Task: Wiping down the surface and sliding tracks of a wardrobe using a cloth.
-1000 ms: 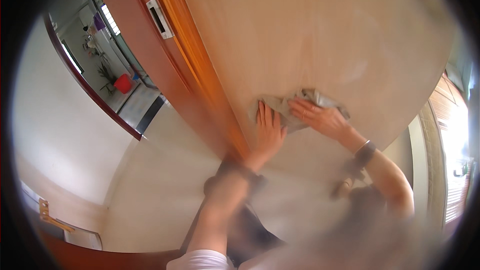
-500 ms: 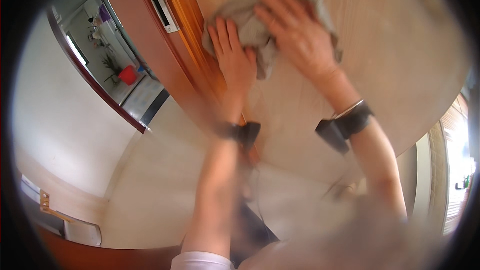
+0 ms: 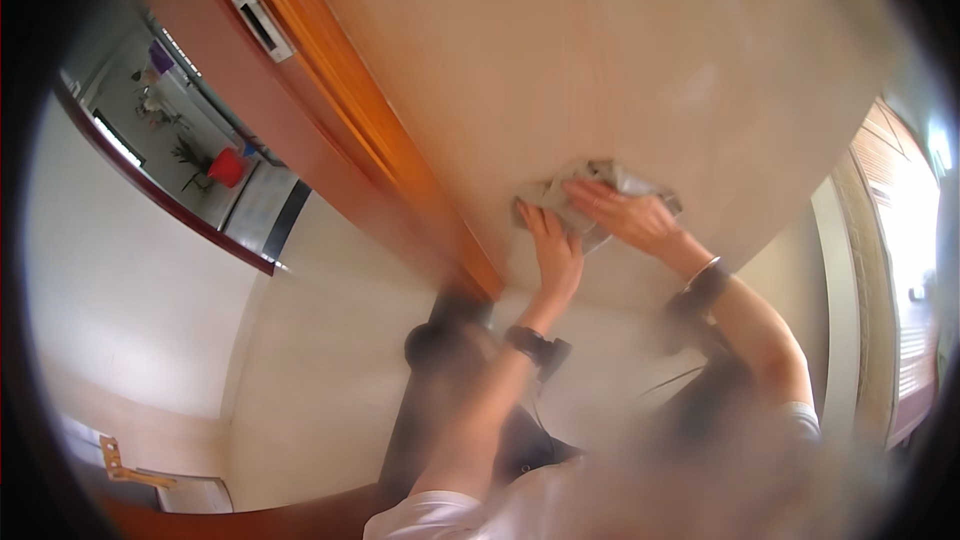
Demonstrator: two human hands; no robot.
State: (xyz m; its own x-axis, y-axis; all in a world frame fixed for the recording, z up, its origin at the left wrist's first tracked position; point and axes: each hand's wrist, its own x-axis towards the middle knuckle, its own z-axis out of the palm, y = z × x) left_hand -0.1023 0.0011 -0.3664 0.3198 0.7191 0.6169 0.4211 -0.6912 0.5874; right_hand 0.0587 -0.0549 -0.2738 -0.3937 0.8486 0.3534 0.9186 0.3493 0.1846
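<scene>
A grey-beige cloth lies crumpled against the lower part of a pale wood-grain door panel. My right hand presses flat on it with the fingers stretched out toward the left. Beside it, my left hand rests its extended fingers on the cloth's left, lower edge. Both palms face the panel, so the cloth beneath them is partly hidden. Dark bands circle both wrists, and a thin bracelet shows on the right one.
An orange-brown door frame with a metal strike plate runs along the panel's left. Beyond a doorway stand a red bucket and a plant. A bright window with blinds is at the right.
Both hands have moved down the panel with the cloth, from near its top in view to its lower part. The cloth looks more bunched, and the view has shifted.
</scene>
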